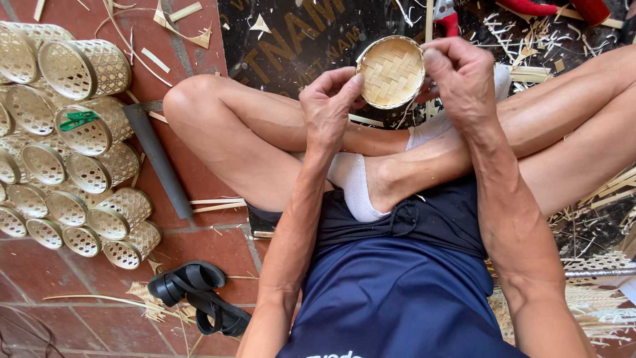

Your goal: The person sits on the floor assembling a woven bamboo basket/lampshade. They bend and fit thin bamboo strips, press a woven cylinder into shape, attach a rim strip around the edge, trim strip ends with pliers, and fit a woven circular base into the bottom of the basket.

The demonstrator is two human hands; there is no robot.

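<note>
1. The small round basket (pixel 391 71) is held above the crossed legs, its woven bottom facing the camera.
2. The left hand (pixel 329 106) grips its left rim and the right hand (pixel 464 79) grips its right rim, both equally near.
3. Finished baskets (pixel 73 139) lie stacked well apart to the left.

Small round basket (pixel 391 71) of pale woven bamboo strips, dry and matt, herringbone base. At nine o'clock, stacked open-weave bamboo baskets (pixel 73 142), same straw finish. Floor of red clay tiles (pixel 205 255), dull and rough. Black rubbery sandals (pixel 199 295) at seven o'clock, faint sheen.
</note>
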